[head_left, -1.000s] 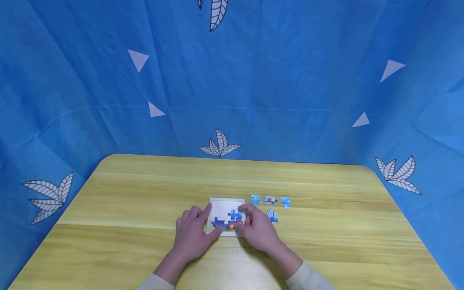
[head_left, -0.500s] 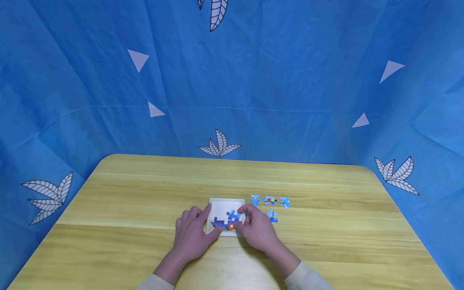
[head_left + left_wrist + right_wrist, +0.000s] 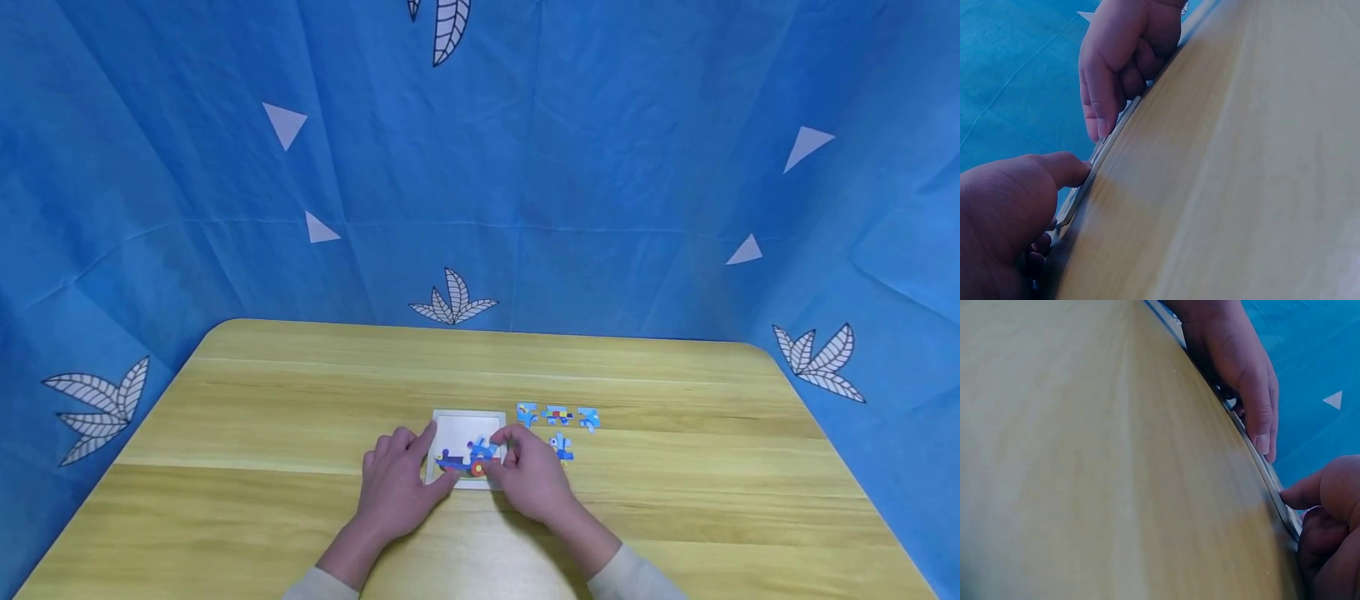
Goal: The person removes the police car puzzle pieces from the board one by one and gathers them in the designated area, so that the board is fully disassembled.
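Note:
A small white-framed puzzle tray lies on the table. My left hand holds it at the left, index finger along the left rim and thumb over the lower edge. Joined pieces showing a dark-blue vehicle with a red wheel fill the bottom row. Above the wheel, a light-blue puzzle piece sits slightly tilted. Thumb and index finger of my right hand pinch at its right side, partly covering that corner. Both wrist views see the tray edge-on, with the left thumb and right thumb at its near edge.
Right of the tray lie several loose puzzle pieces: a blue one, one with coloured blocks, another blue one and a bird-like one near the right hand. A blue curtain hangs behind the wooden table.
The light-blue piece has turned and shifted slightly left under the right fingers, tilting against the bottom row. My left hand and the tray have stayed nearly still.

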Demonstrator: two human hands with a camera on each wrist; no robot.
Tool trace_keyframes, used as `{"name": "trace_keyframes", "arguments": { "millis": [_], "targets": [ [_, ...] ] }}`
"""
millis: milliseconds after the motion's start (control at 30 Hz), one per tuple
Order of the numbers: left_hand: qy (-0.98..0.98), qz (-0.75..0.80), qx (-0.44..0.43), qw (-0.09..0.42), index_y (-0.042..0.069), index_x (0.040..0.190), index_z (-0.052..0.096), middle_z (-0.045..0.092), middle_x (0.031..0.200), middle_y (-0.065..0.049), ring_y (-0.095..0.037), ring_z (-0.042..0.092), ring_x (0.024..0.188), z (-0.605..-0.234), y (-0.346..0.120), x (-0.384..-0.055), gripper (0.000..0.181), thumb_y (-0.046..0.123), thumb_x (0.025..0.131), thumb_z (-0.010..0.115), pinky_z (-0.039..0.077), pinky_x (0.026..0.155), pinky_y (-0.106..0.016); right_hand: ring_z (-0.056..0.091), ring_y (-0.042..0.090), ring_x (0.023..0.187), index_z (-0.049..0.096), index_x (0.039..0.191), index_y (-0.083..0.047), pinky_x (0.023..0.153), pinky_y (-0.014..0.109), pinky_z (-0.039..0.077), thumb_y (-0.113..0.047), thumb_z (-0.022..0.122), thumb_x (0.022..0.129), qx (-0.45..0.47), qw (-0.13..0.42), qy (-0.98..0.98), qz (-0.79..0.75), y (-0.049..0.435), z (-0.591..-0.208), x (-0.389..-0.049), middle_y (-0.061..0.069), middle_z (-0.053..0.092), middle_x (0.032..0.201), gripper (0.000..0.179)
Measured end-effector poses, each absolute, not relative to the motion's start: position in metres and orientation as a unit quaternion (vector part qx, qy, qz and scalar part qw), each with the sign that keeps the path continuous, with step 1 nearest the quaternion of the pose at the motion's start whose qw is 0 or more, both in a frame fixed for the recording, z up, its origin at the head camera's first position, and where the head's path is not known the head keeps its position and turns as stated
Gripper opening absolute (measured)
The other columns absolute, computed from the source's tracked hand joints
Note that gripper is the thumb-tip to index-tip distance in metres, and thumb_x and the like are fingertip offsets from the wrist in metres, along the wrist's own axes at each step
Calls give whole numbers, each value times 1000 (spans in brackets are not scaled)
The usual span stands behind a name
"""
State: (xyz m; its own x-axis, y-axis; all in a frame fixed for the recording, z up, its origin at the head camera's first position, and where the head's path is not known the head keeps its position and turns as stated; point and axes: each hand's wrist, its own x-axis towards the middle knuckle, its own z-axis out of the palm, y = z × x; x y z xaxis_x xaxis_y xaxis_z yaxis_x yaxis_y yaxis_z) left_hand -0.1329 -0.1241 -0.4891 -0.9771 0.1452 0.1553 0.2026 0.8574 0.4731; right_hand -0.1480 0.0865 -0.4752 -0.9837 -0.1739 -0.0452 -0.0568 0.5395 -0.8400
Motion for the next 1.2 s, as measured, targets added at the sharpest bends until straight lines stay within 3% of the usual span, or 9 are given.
{"name": "trace_keyframes", "arguments": {
  "millis": [367, 867, 1200],
  "targets": [
    [-963, -251, -88, 51, 7, 145, 53, 46, 99, 3, -19, 39, 91, -491, -124, -132, 78, 54, 86, 72, 29, 77, -38, 42, 8, 53, 65, 109, -9, 58, 29, 43, -6, 77, 85, -98, 54, 863, -493, 98, -477, -139, -6, 45, 61, 27],
    [-961, -259, -81, 52, 7, 145, 53, 45, 98, 4, -19, 38, 90, -491, -124, -133, 79, 53, 84, 73, 29, 79, -38, 43, 6, 53, 67, 109, -9, 73, 32, 47, -5, 78, 84, -104, 53, 876, -469, 119, -470, -126, -8, 45, 61, 28],
    [-960, -262, -84, 49, 7, 145, 54, 46, 99, 3, -19, 39, 90, -490, -123, -133, 77, 53, 86, 72, 29, 79, -40, 42, 8, 54, 67, 110, -10, 68, 30, 46, -7, 79, 84, -88, 71, 872, -477, 135, -466, -118, -6, 45, 63, 28]
  ]
}}
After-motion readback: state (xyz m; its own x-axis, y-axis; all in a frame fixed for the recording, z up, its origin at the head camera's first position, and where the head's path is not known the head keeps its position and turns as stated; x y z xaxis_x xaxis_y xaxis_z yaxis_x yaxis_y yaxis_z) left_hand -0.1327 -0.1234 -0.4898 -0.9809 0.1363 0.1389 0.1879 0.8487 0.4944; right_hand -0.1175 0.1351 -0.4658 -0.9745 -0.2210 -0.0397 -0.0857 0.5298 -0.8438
